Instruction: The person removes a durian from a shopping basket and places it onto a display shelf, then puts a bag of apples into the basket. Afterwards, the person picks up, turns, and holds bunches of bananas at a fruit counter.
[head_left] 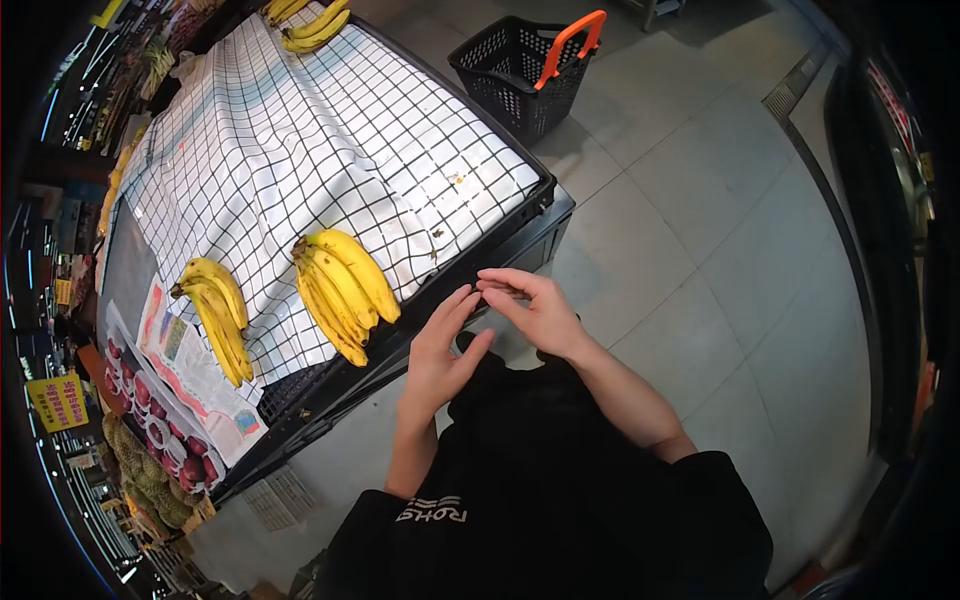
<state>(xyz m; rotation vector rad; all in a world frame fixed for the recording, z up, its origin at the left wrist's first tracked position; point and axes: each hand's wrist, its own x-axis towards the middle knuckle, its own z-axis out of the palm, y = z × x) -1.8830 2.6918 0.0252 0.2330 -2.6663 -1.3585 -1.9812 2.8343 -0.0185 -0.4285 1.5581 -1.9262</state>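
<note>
Both my hands are raised in front of my body, beside the edge of the display stand (545, 200). My left hand (440, 355) holds nothing, its thumb apart from the fingers. Fingers stretched out, my right hand (530, 305) is empty too, with its fingertips close to those of the left; whether they touch I cannot tell. Nearest to my left hand lies a large bunch of bananas (345, 285) on a black-and-white checked cloth (270, 160). Farther left is a smaller bunch of bananas (218, 315), partly over a newspaper (190, 360).
A black shopping basket (515, 85) with an orange handle (572, 45) stands on the tiled floor beyond the stand. More bananas (318, 30) lie at its far end. Dark red fruit (170, 440) in foam nets and a yellow sign (57, 402) are at the left.
</note>
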